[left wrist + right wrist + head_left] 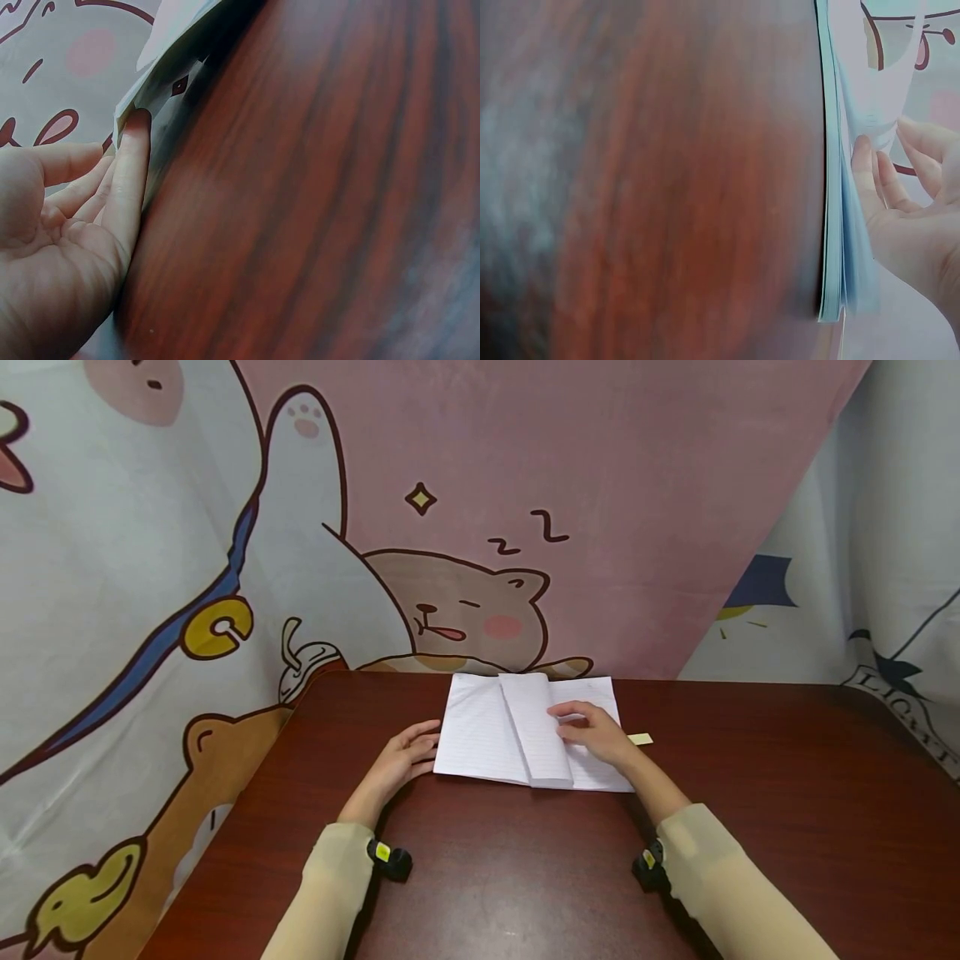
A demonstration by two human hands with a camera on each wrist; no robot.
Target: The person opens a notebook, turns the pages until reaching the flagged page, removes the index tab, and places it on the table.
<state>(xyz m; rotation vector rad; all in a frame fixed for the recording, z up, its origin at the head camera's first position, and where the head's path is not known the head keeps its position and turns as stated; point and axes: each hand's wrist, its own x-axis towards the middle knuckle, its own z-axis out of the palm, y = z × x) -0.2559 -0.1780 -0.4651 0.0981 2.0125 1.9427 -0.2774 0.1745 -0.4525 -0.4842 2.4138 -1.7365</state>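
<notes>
An open notebook (476, 731) with white ruled pages lies near the back edge of the table. One page (534, 731) stands lifted and curved over the middle. My right hand (596, 735) pinches that page's right edge between thumb and fingers; the right wrist view shows the hand (922, 232) beside the raised paper (874, 105). At the left edge of the notebook rests my left hand (401, 760), its fingers loosely extended. In the left wrist view one fingertip of this hand (67, 240) touches the underside of the notebook's edge (161, 64).
A pale yellow tab (640, 739) sticks out right of the notebook. The dark red-brown table (510, 877) has a glossy wood grain. Behind it hangs a cloth (637, 527) printed with cartoon animals. A dark wrist device (392, 860) sits at each sleeve cuff.
</notes>
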